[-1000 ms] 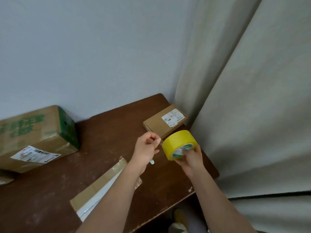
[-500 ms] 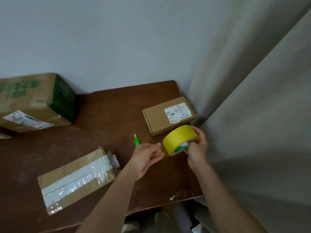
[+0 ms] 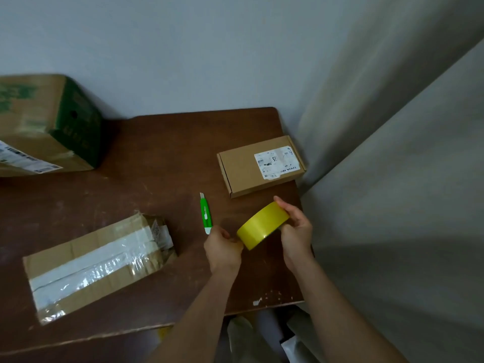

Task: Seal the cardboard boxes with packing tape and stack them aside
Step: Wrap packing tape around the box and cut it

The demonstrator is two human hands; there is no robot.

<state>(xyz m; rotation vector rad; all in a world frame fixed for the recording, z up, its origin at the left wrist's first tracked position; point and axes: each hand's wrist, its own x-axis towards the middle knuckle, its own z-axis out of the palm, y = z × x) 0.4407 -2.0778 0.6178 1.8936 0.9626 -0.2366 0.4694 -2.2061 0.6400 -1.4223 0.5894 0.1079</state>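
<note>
Right hand [image 3: 297, 231] gripped the yellow tape roll [image 3: 262, 225] above the counter [image 3: 157, 153]; left hand [image 3: 222, 247] fingers pinched its near edge. Small labelled box [image 3: 243, 169] lay just beyond the roll, green cutter [image 3: 205, 213] left of it, taped box [image 3: 97, 265] further left.

The left hand [image 3: 222, 247] has closed in and now pinches the near edge of the yellow tape roll [image 3: 262, 225]; a second ago it hovered apart.

Both hands hold a yellow tape roll [image 3: 262, 225] above the brown table [image 3: 157, 158]: the right hand [image 3: 297, 229] grips its far side, the left hand [image 3: 222, 247] pinches its near edge. A green utility knife [image 3: 205, 213] lies just beside the left hand, a small labelled box [image 3: 260, 165] behind, a taped box [image 3: 99, 263] to the left.
</note>
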